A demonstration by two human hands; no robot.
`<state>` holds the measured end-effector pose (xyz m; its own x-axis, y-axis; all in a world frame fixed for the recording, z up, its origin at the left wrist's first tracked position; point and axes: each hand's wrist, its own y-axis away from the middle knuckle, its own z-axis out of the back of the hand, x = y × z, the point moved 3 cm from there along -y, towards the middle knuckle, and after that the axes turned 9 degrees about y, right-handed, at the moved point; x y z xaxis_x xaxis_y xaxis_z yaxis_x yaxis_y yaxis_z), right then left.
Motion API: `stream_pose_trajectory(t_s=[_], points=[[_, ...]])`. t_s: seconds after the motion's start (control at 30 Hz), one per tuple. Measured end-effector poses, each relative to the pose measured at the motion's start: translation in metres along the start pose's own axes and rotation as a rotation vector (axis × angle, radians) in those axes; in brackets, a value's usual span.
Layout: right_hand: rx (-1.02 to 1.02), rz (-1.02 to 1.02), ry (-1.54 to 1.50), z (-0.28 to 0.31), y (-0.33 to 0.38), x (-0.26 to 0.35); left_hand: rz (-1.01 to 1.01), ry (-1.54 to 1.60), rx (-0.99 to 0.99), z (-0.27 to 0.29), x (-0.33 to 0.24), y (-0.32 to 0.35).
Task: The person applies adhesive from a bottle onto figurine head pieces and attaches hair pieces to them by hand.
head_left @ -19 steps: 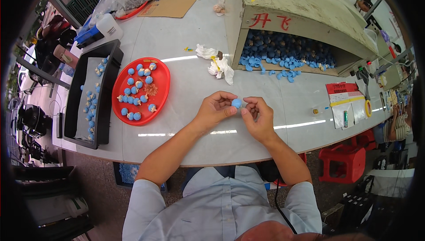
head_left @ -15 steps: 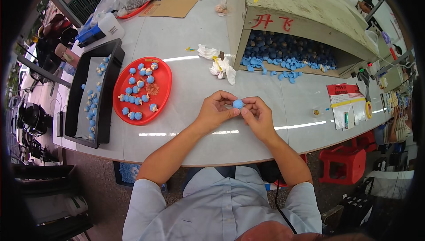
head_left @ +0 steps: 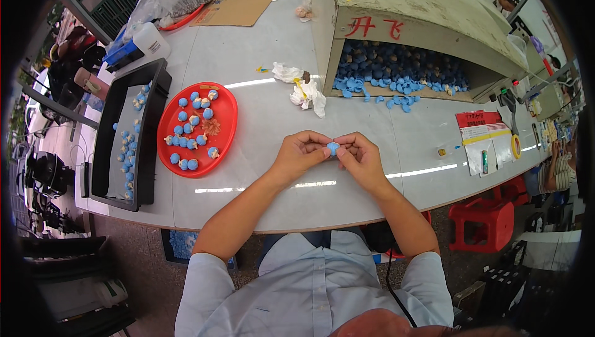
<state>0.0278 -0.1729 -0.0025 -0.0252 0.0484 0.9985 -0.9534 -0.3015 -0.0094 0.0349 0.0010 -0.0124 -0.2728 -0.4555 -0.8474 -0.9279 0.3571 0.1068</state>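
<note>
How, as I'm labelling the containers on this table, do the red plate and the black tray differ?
The red plate is rounded and shallow; the black tray is long, straight-sided and higher-walled.
The red plate has no liner, while the black tray has a pale sheet inside.
The red plate lies nearer the left hand than the black tray.
Both hold small blue balls.
</note>
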Motion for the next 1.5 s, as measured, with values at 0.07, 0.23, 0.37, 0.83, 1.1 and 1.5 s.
stream_pose_trajectory(t_s=[0.07, 0.23, 0.37, 0.83, 1.1, 1.5], points=[[0.003, 0.006, 0.049, 0.000, -0.001, -0.002, 0.017, -0.065, -0.014, 0.000, -0.001, 0.001], [0.055, 0.026, 0.118, 0.000, -0.002, -0.005, -0.002, -0.052, -0.011, 0.000, 0.001, 0.000], [0.076, 0.025, 0.146, 0.001, -0.003, -0.003, -0.041, -0.062, 0.014, 0.001, 0.001, -0.001], [0.044, 0.014, 0.138, 0.001, -0.005, -0.005, -0.009, -0.131, -0.037, 0.005, 0.005, -0.004], [0.073, -0.124, 0.013, -0.001, -0.011, 0.001, 0.018, -0.081, -0.063, 0.008, 0.002, -0.004], [-0.073, -0.096, 0.014, 0.007, -0.010, -0.006, -0.219, -0.553, -0.268, 0.005, -0.035, 0.005]])
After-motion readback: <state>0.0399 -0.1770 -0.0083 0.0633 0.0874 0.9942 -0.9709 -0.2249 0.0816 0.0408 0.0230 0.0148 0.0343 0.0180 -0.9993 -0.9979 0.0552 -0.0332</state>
